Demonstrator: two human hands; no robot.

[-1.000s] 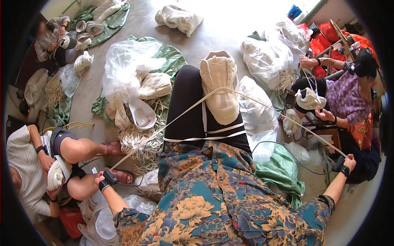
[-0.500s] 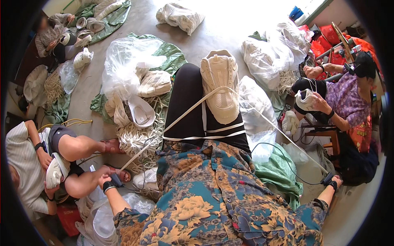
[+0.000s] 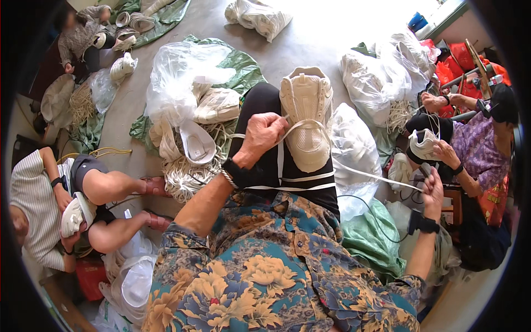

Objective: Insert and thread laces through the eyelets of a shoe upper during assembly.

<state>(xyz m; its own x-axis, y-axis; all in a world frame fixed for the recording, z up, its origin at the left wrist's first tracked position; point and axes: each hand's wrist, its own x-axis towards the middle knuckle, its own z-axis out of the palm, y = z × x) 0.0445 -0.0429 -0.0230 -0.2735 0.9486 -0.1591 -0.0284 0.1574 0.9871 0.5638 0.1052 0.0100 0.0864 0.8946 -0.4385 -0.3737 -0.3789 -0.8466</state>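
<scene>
A cream sneaker (image 3: pixel 307 146) rests on my lap, toe toward me, its tongue standing up at the far end. Threaded low across its front is a white shoelace (image 3: pixel 376 177). Close against the sneaker's left side, my left hand (image 3: pixel 264 133) is closed, pinching the lace by the eyelets. Well out to the right, my right hand (image 3: pixel 432 191) grips the other length of lace, which runs taut from the shoe. White strips of lace also cross my dark trousers below the toe.
Left of my knees lie a heap of white laces (image 3: pixel 185 174), loose shoe parts and a clear plastic bag (image 3: pixel 182 77). A green sack (image 3: pixel 373 235) is at my right. Co-workers with shoes sit left (image 3: pixel 38 193) and right (image 3: pixel 481 138).
My left hand has come up from the far lower left to the sneaker's side. My right hand has risen and moved slightly inward, still holding its lace end.
</scene>
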